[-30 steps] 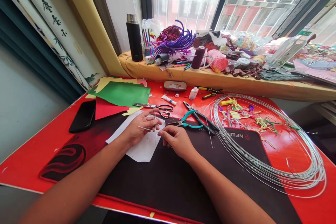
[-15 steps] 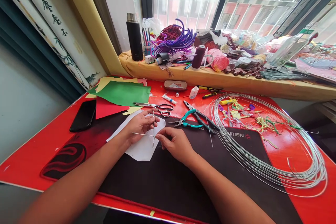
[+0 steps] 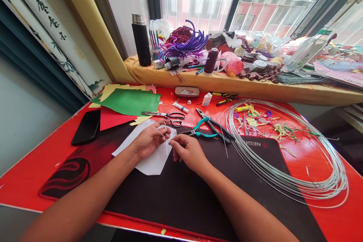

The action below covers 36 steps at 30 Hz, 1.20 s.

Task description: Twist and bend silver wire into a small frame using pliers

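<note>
Thin silvery wire pieces [image 3: 166,148] cross each other between my two hands, above a sheet of white paper [image 3: 154,166]. My left hand [image 3: 150,140] is closed on the wire, thumb and fingers pinching it near the crossing. From the right, my right hand [image 3: 188,148] pinches the wire close to that same crossing, its fingers curled. Just beyond the hands lie scissors [image 3: 172,116] and teal-handled pliers [image 3: 200,128]. How the wires join is too fine to make out.
A large coil of wire [image 3: 337,174] covers the right of the dark mat [image 3: 176,204]. Black-handled pliers [image 3: 215,124], a glue tube [image 3: 180,107] and a small white bottle [image 3: 207,99] lie behind. A phone [image 3: 86,126] and coloured sheets [image 3: 130,101] are at left.
The cross wire has swung from nearly level to slanting, its left end now up by my left fingers. Both hands stay close together; the whole view has shifted slightly.
</note>
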Each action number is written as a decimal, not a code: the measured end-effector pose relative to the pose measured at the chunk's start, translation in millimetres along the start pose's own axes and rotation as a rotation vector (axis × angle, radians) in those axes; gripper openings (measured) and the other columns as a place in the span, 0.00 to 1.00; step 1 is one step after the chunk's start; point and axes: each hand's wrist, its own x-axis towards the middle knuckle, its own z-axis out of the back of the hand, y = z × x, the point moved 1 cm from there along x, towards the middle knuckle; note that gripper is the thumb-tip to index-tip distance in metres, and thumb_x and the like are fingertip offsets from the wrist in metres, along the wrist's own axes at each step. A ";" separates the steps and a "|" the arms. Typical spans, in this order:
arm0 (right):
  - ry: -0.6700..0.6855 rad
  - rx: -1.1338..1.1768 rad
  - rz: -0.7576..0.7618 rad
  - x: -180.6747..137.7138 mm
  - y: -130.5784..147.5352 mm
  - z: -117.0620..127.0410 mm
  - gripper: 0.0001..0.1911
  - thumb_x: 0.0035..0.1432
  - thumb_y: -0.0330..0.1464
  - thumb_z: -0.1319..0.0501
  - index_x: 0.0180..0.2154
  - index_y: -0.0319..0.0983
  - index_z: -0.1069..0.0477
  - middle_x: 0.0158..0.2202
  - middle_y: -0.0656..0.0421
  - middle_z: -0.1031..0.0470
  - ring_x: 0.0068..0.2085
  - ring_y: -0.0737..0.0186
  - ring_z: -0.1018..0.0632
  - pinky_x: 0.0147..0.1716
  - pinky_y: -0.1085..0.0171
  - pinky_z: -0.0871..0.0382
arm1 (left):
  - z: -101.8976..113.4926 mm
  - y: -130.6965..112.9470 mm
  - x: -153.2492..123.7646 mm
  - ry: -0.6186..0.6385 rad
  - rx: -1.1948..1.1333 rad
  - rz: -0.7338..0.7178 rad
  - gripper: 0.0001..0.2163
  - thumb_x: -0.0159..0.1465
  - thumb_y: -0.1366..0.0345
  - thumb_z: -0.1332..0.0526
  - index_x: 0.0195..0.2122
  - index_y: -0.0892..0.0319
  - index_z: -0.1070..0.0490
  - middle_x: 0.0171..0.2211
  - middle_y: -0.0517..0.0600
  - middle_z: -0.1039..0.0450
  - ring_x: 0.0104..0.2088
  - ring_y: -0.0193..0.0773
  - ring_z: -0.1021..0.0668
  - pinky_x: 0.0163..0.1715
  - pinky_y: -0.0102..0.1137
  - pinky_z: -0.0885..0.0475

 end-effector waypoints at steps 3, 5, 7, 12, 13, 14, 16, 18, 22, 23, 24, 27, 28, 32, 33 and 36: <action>0.059 0.062 -0.048 -0.3 3.7 -0.7 0.12 0.64 0.41 0.38 0.36 0.39 0.27 0.22 0.64 0.26 0.20 0.67 0.25 0.18 0.70 0.36 | -1.4 -0.7 -1.2 0.010 0.011 0.005 0.17 0.61 0.76 0.32 0.51 0.62 0.29 0.32 0.50 0.25 0.29 0.32 0.22 0.27 0.22 0.26; 0.089 0.070 -0.053 -0.9 5.0 -1.2 0.13 0.64 0.42 0.39 0.36 0.39 0.27 0.22 0.63 0.26 0.20 0.67 0.25 0.18 0.71 0.36 | -2.3 -1.2 -1.8 0.014 0.015 0.008 0.17 0.61 0.76 0.32 0.51 0.62 0.29 0.32 0.50 0.25 0.29 0.32 0.22 0.27 0.22 0.26; 0.103 0.062 -0.049 -1.5 4.9 -1.8 0.13 0.64 0.42 0.39 0.34 0.39 0.28 0.22 0.63 0.27 0.21 0.67 0.25 0.19 0.70 0.36 | -3.0 -1.2 -2.2 0.019 0.014 0.007 0.18 0.61 0.76 0.32 0.52 0.62 0.29 0.32 0.50 0.25 0.29 0.32 0.22 0.27 0.22 0.26; 0.093 -0.001 -0.034 -2.6 3.2 -2.4 0.11 0.64 0.40 0.39 0.35 0.39 0.28 0.22 0.64 0.27 0.21 0.67 0.27 0.20 0.69 0.36 | -2.6 -0.2 -2.1 0.009 0.012 0.009 0.17 0.60 0.76 0.32 0.51 0.62 0.29 0.32 0.50 0.25 0.28 0.33 0.22 0.27 0.23 0.27; 0.090 -0.021 -0.024 -2.8 3.6 -2.3 0.11 0.64 0.40 0.39 0.35 0.39 0.28 0.22 0.64 0.28 0.20 0.68 0.28 0.21 0.69 0.36 | -2.4 -0.2 -1.9 0.010 0.015 0.010 0.17 0.60 0.76 0.32 0.51 0.62 0.29 0.31 0.50 0.25 0.28 0.33 0.22 0.27 0.23 0.27; 0.084 -0.042 -0.008 -3.0 4.2 -2.0 0.11 0.65 0.40 0.39 0.34 0.39 0.28 0.22 0.64 0.29 0.20 0.69 0.30 0.22 0.69 0.37 | -2.1 -0.3 -1.8 0.012 0.016 0.010 0.17 0.60 0.76 0.32 0.51 0.62 0.29 0.31 0.50 0.25 0.28 0.33 0.22 0.27 0.23 0.27; 0.062 -0.078 0.037 -3.4 6.3 -1.4 0.11 0.64 0.39 0.38 0.33 0.39 0.28 0.23 0.65 0.30 0.22 0.69 0.31 0.24 0.68 0.38 | -1.5 -0.9 -1.3 0.010 0.012 0.004 0.17 0.61 0.75 0.32 0.51 0.62 0.28 0.31 0.50 0.25 0.28 0.33 0.22 0.28 0.24 0.26; 0.029 -0.108 0.084 -3.9 8.6 -0.8 0.11 0.63 0.39 0.37 0.32 0.39 0.27 0.24 0.64 0.30 0.24 0.69 0.32 0.26 0.68 0.39 | -0.4 -1.8 -0.4 -0.004 0.005 -0.009 0.17 0.61 0.75 0.33 0.51 0.63 0.28 0.32 0.51 0.24 0.28 0.33 0.22 0.29 0.24 0.25; 0.018 -0.048 0.063 -4.9 10.4 -0.4 0.14 0.64 0.42 0.38 0.33 0.38 0.26 0.20 0.66 0.33 0.20 0.69 0.35 0.22 0.68 0.42 | 3.2 -3.5 2.4 -0.062 -0.012 -0.039 0.17 0.60 0.77 0.33 0.50 0.63 0.28 0.31 0.50 0.25 0.28 0.33 0.22 0.26 0.23 0.27; 0.025 -0.013 0.042 -5.2 10.3 -0.4 0.15 0.65 0.42 0.39 0.33 0.38 0.26 0.18 0.66 0.34 0.18 0.69 0.36 0.20 0.68 0.43 | 4.2 -3.9 3.0 -0.080 -0.018 -0.047 0.17 0.60 0.77 0.34 0.50 0.62 0.28 0.31 0.50 0.25 0.27 0.33 0.22 0.25 0.22 0.28; 0.032 0.017 0.027 -5.4 10.2 -0.4 0.15 0.66 0.43 0.41 0.34 0.38 0.26 0.17 0.67 0.34 0.17 0.70 0.36 0.19 0.68 0.43 | 5.0 -4.2 3.4 -0.095 -0.023 -0.053 0.17 0.61 0.77 0.34 0.50 0.62 0.29 0.31 0.50 0.24 0.27 0.33 0.22 0.24 0.22 0.28; 0.038 0.057 0.018 -6.0 10.9 -0.4 0.17 0.66 0.44 0.41 0.35 0.38 0.25 0.16 0.66 0.33 0.15 0.70 0.36 0.18 0.69 0.44 | 5.9 -5.2 3.6 -0.117 -0.032 -0.066 0.17 0.61 0.78 0.34 0.51 0.62 0.29 0.31 0.51 0.24 0.27 0.32 0.22 0.24 0.22 0.27; 0.035 0.063 0.022 -6.1 11.6 -0.4 0.17 0.66 0.44 0.41 0.35 0.38 0.25 0.16 0.66 0.33 0.15 0.70 0.36 0.18 0.69 0.44 | 5.8 -5.5 3.5 -0.118 -0.033 -0.069 0.17 0.61 0.78 0.34 0.51 0.62 0.30 0.31 0.51 0.24 0.27 0.33 0.22 0.24 0.22 0.27; -0.001 0.081 0.032 -5.9 14.9 0.3 0.18 0.64 0.46 0.40 0.33 0.38 0.26 0.15 0.67 0.34 0.14 0.71 0.37 0.17 0.69 0.44 | 4.7 -5.7 3.0 -0.118 -0.031 -0.082 0.17 0.61 0.78 0.35 0.51 0.63 0.29 0.31 0.51 0.23 0.27 0.33 0.21 0.24 0.22 0.27; -0.013 0.082 0.032 -5.8 15.4 0.6 0.18 0.64 0.46 0.40 0.33 0.38 0.27 0.15 0.67 0.34 0.14 0.71 0.37 0.17 0.69 0.44 | 4.4 -5.5 3.0 -0.116 -0.029 -0.087 0.17 0.61 0.78 0.35 0.51 0.63 0.29 0.31 0.51 0.23 0.27 0.34 0.21 0.24 0.22 0.27; -0.024 0.088 0.033 -5.4 15.3 0.7 0.17 0.64 0.46 0.40 0.33 0.39 0.27 0.15 0.67 0.34 0.14 0.71 0.36 0.17 0.69 0.45 | 4.0 -5.1 3.0 -0.108 -0.019 -0.101 0.18 0.61 0.78 0.35 0.52 0.63 0.29 0.30 0.51 0.23 0.27 0.34 0.21 0.24 0.22 0.27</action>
